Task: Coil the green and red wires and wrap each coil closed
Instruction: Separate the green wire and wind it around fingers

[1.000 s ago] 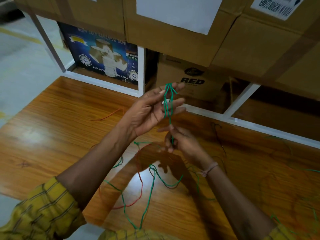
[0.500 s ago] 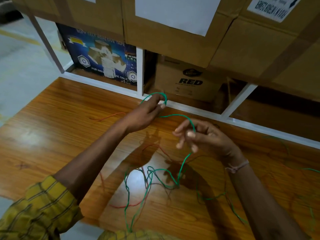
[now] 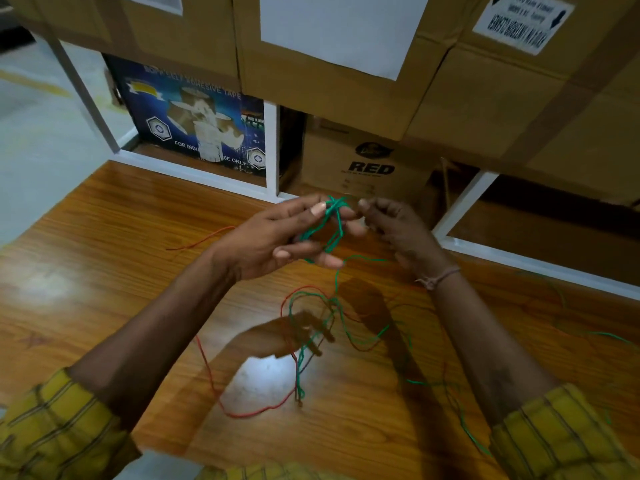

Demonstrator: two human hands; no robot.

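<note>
Several loops of the green wire (image 3: 334, 221) are wound over the spread fingers of my left hand (image 3: 273, 237), and its thumb presses the loops at the top. My right hand (image 3: 394, 226) is close beside it on the right, its fingers curled and pinching the green wire near the top of the loops. The free green tail drops from the hands to a loose tangle on the wooden table (image 3: 104, 271). The red wire (image 3: 207, 370) lies loose on the table below my hands, crossing the green slack, with one end trailing off to the left.
A white shelf frame (image 3: 272, 147) runs along the table's far edge. A blue adhesive tape box (image 3: 194, 126) and a brown carton marked RED (image 3: 367, 161) sit in it, under large cardboard boxes (image 3: 485, 109). More thin green wire (image 3: 609, 336) lies at the right.
My hands were apart with a green strand stretched between them; now they have come together. The left hand has turned palm up, with the loops showing over its fingers.
</note>
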